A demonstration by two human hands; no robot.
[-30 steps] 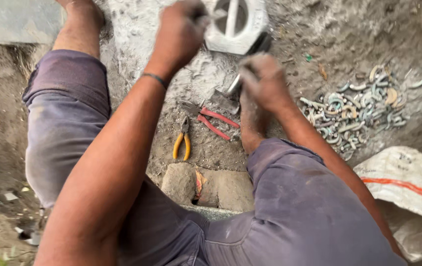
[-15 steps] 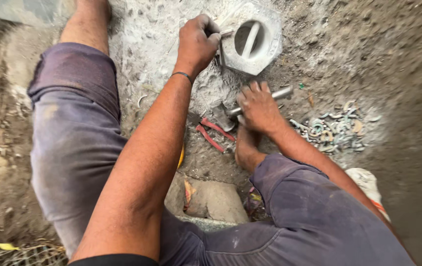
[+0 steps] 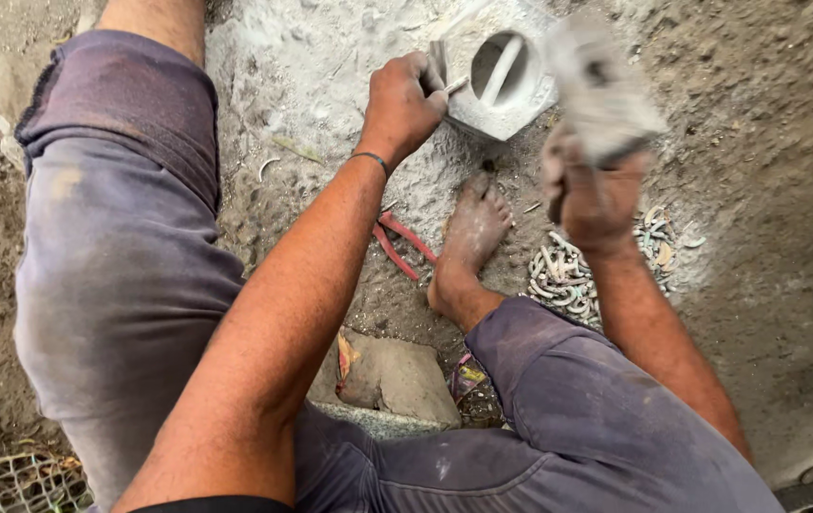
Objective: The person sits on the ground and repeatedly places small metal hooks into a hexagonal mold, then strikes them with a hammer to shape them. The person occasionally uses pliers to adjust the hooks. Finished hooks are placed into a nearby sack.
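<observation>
My left hand [image 3: 402,104] is closed around a thin metal rod [image 3: 455,85] and presses its tip against the rim of a grey metal casting [image 3: 511,116] with a round opening, which lies on the dusty ground. Raised in the air to the right of the casting, my right hand [image 3: 592,195] grips the handle of a hammer [image 3: 598,85]. Its head is blurred by motion and hangs above and right of the casting. My bare right foot [image 3: 475,228] rests just below the casting.
Red-handled pliers [image 3: 405,243] lie on the dirt left of the foot. A pile of small metal scraps [image 3: 563,277] sits right of the foot. A flat stone [image 3: 397,380] lies between my legs. Wire mesh [image 3: 8,480] shows at the bottom left.
My right hand has left the ground beside the casting and swung up with the hammer. My left hand stays on the rod at the casting's rim.
</observation>
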